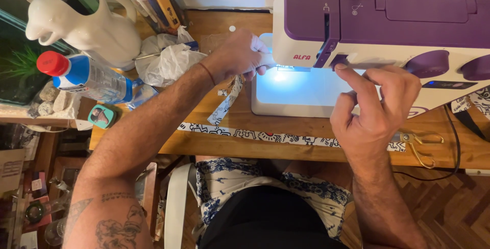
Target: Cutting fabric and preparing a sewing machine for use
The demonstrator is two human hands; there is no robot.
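— Two hands are up at the sewing machine (383,9), which fills the upper right of the frame. What is each one doing?

— The left hand (237,55), at centre top, is closed around the end of a strip of printed ribbon (227,101) just left of the needle area, under the lit work light. The ribbon hangs down from that grip, and a second length lies along the front edge of the table (229,131).

— And the right hand?

— The right hand (377,106) holds nothing. Its fingers are curled, with the forefinger tip pressed on a small dark purple knob (338,63) on the front of the machine, right of the needle.

— How should this be handled well, would you say?

— I would keep the ribbon flat and taut on the white bed, fed straight into the lit patch. The left fingers sit very close to where the needle must be, though I cannot see the needle itself, so they should stay to the side of it. The knob wants a light, steady touch.

— Anything nearby that could get in the way?

— Gold scissors (421,144) lie on the table at the right, beside a black cable. A plastic bottle with a red cap (84,75) and a white jug (87,24) stand in the upper left, well apart from the hands.
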